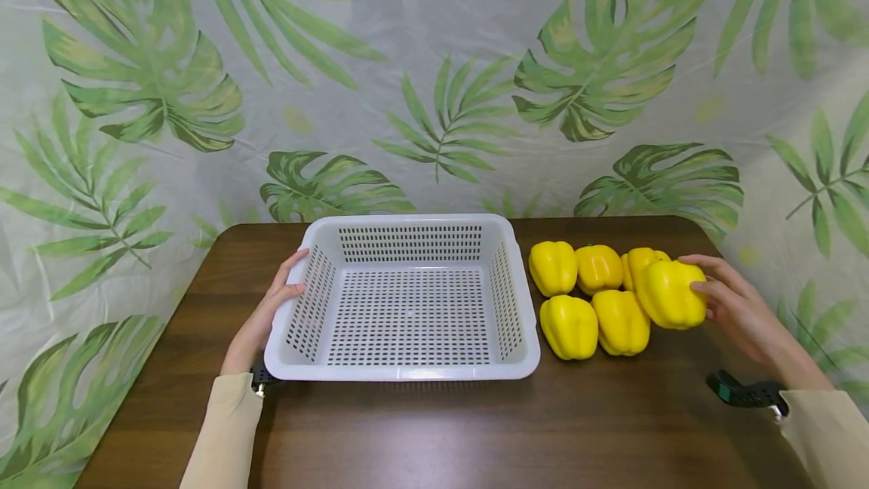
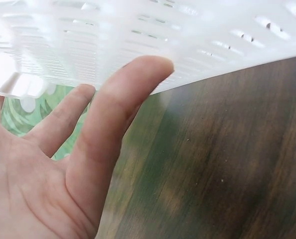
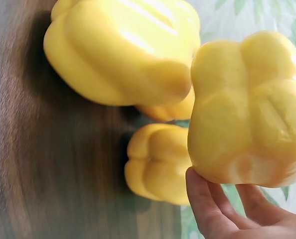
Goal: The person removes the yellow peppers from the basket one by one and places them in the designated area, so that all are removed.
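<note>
My right hand [image 1: 736, 304] pinches a yellow bell pepper [image 1: 672, 294] by its right side. In the right wrist view the held pepper [image 3: 250, 109] appears raised off the table, with the fingertips at its lower end. Several other yellow bell peppers [image 1: 569, 327] sit in a cluster just left of it. A white perforated plastic basket [image 1: 402, 373] stands left of the peppers, with nothing in it. At its left side, my left hand [image 1: 268, 315] touches the rim with extended fingers. The left wrist view shows the thumb [image 2: 105, 114] nearly straight against the outer wall.
Everything rests on a dark brown wooden table [image 1: 434, 436]. Behind it and at both sides hangs a pale cloth [image 1: 475, 6] printed with green leaves. The basket's right rim is close to the nearest peppers.
</note>
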A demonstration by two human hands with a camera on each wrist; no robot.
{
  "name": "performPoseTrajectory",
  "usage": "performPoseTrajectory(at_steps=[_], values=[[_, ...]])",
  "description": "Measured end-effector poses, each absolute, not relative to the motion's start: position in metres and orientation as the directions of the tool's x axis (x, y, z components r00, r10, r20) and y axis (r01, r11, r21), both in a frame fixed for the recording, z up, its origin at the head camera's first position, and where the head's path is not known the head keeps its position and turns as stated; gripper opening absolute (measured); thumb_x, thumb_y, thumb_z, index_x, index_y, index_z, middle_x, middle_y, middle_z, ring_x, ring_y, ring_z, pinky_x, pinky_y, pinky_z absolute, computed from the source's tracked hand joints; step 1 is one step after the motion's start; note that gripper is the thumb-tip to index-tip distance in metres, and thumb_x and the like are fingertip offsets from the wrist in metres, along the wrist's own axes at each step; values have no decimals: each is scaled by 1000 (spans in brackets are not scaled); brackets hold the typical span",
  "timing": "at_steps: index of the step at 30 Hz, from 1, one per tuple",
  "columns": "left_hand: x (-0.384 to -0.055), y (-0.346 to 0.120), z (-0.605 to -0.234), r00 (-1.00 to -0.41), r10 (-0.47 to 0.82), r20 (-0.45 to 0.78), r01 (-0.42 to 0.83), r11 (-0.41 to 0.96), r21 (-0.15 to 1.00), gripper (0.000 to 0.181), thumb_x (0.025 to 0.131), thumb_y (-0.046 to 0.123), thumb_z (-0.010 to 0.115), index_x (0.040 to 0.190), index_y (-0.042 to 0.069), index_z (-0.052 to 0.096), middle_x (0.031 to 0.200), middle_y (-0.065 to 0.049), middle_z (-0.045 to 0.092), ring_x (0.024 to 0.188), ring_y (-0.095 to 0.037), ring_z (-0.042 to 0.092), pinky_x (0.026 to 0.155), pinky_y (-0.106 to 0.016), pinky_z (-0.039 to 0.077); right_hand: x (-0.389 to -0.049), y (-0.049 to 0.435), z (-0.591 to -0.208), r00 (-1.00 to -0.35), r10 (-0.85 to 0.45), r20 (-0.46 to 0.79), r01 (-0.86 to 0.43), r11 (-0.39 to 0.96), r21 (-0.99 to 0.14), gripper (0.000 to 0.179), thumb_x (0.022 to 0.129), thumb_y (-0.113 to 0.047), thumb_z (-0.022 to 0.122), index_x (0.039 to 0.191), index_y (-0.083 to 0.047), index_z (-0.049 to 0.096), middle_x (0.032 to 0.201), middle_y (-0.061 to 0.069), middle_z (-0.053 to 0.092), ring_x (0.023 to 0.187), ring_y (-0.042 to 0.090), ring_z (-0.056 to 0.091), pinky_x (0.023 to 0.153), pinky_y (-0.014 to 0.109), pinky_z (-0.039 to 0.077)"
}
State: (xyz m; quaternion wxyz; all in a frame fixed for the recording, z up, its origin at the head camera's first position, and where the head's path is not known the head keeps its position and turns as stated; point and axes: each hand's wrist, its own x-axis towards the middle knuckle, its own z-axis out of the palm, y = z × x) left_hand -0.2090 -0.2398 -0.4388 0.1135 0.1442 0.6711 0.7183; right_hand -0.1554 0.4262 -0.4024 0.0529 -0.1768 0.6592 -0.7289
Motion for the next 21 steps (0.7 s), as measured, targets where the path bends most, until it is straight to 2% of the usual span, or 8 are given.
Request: performPoseTrajectory(at_steps=[6, 15, 21], values=[[-207, -241, -439, -925, 380, 30, 12, -51, 999, 57, 99, 15, 31, 150, 36, 13, 152, -19, 4, 125, -51, 23, 82, -56, 43, -152, 434, -409, -941, -290, 175, -141, -134, -981, 42, 101, 5, 29, 133, -14, 48, 121, -5, 53, 85, 9, 60, 65, 21, 51], [-208, -241, -439, -930, 364, 48, 25, -68, 997, 59, 98, 12, 29, 150, 37, 17, 152, -22, 5, 126, -52, 24, 86, -51, 43, -148, 449, -421, -952, -272, 142, -110, -130, -986, 42, 100, 6, 28, 131, -15, 49, 123, -7, 54, 89, 9, 61, 68, 21, 51], [-206, -242, -438, -927, 375, 9, -11, -50, 999, 57, 100, 17, 31, 150, 37, 13, 153, -17, 3, 127, -51, 22, 84, -56, 42, -144, 455, -435, -949, -292, 117, -96, -86, -992, 43, 100, 7, 29, 133, -12, 48, 121, -6, 55, 90, 9, 60, 68, 23, 50]])
